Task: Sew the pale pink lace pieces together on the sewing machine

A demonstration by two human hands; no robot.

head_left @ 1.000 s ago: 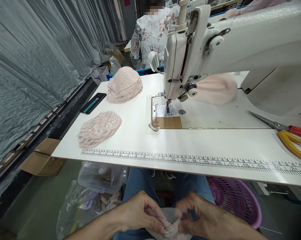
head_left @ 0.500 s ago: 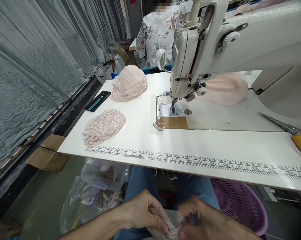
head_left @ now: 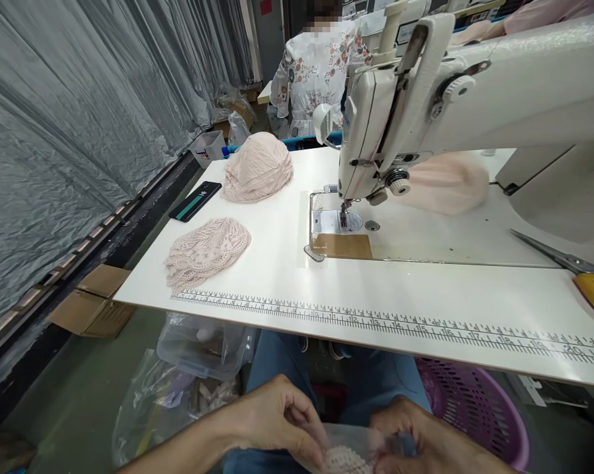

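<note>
Low over my lap, my left hand (head_left: 289,421) pinches a piece of sheer pale fabric with lace (head_left: 346,457) between thumb and fingers. My right hand (head_left: 408,438) grips the same piece by its other side, so the fabric spans the gap between both hands. Its lower part is cut off by the bottom of the view. On the table (head_left: 267,263) above the hands lie a flat pink lace piece (head_left: 208,251) and a rounded pile of pink lace pieces (head_left: 258,168).
A sewing machine (head_left: 370,131) stands at the right, pink fabric (head_left: 447,184) behind its needle. Scissors (head_left: 563,253) lie right, a phone (head_left: 195,201) left. Below are a purple basket (head_left: 494,408), a plastic bin (head_left: 202,349) and a cardboard box (head_left: 97,303). A person (head_left: 316,72) sits beyond.
My hands have moved slightly apart, the right one shifting to the right, and the fabric between them is more spread. The camera view has tilted up a little.
</note>
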